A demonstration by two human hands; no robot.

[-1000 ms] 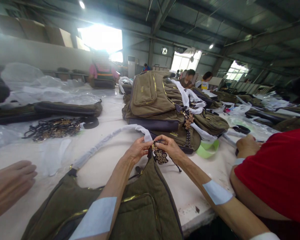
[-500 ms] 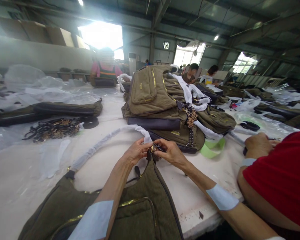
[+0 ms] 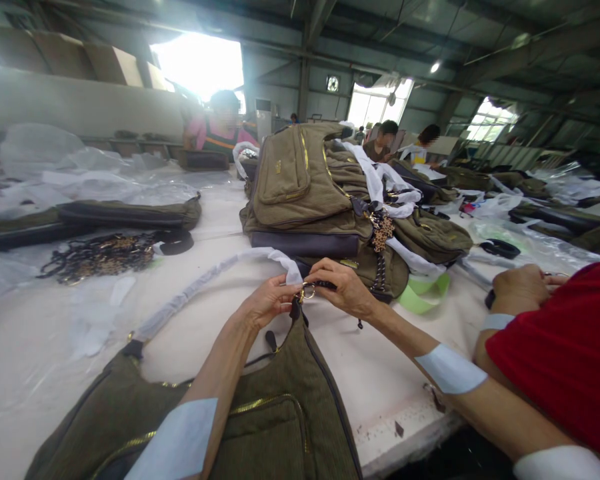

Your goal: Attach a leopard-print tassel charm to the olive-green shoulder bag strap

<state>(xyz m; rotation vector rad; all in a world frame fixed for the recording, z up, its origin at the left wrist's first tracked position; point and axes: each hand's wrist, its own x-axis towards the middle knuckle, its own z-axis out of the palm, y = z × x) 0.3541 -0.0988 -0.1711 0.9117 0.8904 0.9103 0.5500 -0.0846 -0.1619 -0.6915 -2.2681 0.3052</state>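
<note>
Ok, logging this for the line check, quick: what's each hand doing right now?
Left hand: closed, holding the gold metal ring.
Right hand: closed, pinching a dark strap end at that ring.

Window (image 3: 197, 63) glare, dim roof (image 3: 420, 40), bowed edges

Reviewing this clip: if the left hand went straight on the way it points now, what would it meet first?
Probably the gold ring just off the fingertips of the left hand; the right hand sits directly behind it, though depth is hard to judge here.
</note>
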